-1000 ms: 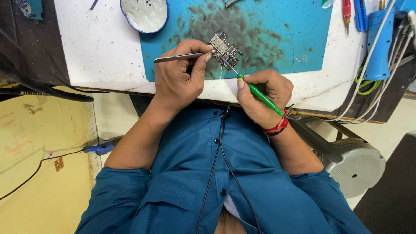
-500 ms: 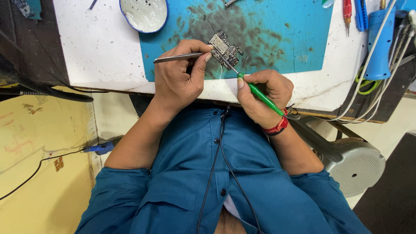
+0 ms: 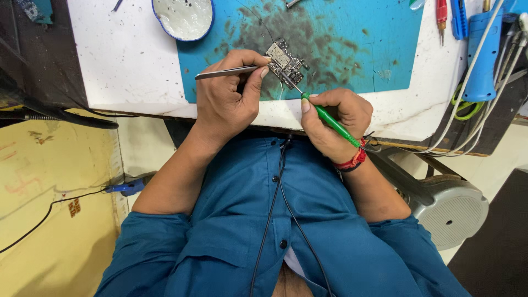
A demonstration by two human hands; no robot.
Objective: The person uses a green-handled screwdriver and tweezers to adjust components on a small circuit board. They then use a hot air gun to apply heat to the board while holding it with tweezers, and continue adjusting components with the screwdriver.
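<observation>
A small circuit board (image 3: 286, 62) lies on a blue work mat (image 3: 352, 49) stained dark in the middle. My left hand (image 3: 228, 96) pinches metal tweezers (image 3: 223, 72), whose tips reach the board's left edge. My right hand (image 3: 330, 118) grips a green-handled tool (image 3: 333, 121) like a pen. Its thin metal tip touches the board's lower right side. Both hands rest at the near edge of the white table (image 3: 126, 60).
A round white dish with a blue rim (image 3: 184, 16) sits at the mat's upper left. Red and blue tools (image 3: 443, 14), a blue holder (image 3: 484, 55) and white and green cables (image 3: 467, 104) crowd the right side. A grey stool (image 3: 451, 203) stands lower right.
</observation>
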